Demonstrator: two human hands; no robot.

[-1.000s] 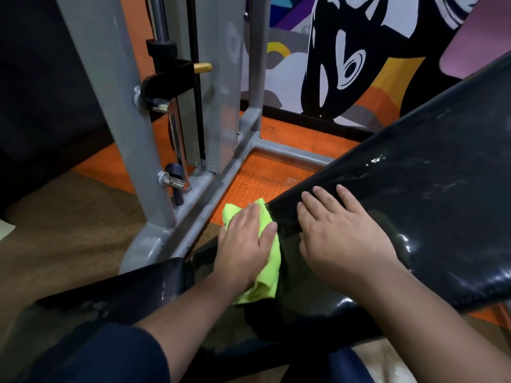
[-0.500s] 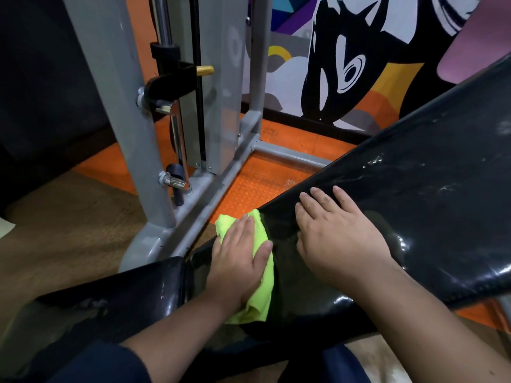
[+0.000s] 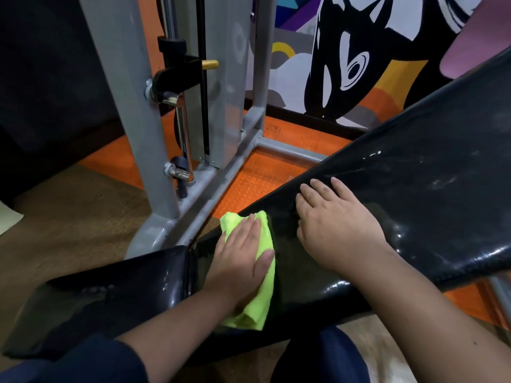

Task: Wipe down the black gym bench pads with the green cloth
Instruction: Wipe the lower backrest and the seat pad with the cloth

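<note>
The black bench back pad [image 3: 414,194] slopes up to the right, shiny with damp streaks. A flat black seat pad [image 3: 110,294] lies at the lower left, with a narrow gap between the two. My left hand [image 3: 240,258] presses the folded green cloth [image 3: 261,294] flat onto the low end of the back pad, near that gap, fingers straight and thumb out to the right. My right hand [image 3: 334,225] rests flat on the back pad just right of the cloth, its fingertips at the pad's far edge.
A grey steel machine frame [image 3: 138,128] with chrome guide rods and a black carriage stands close behind the bench on the left. Orange studded flooring [image 3: 260,178] lies under it, brown floor [image 3: 69,222] at the left. A painted wall mural [image 3: 359,64] is at the back.
My left hand has slid the green cloth a little left and down the back pad's low end. My right hand has stayed planted on the pad.
</note>
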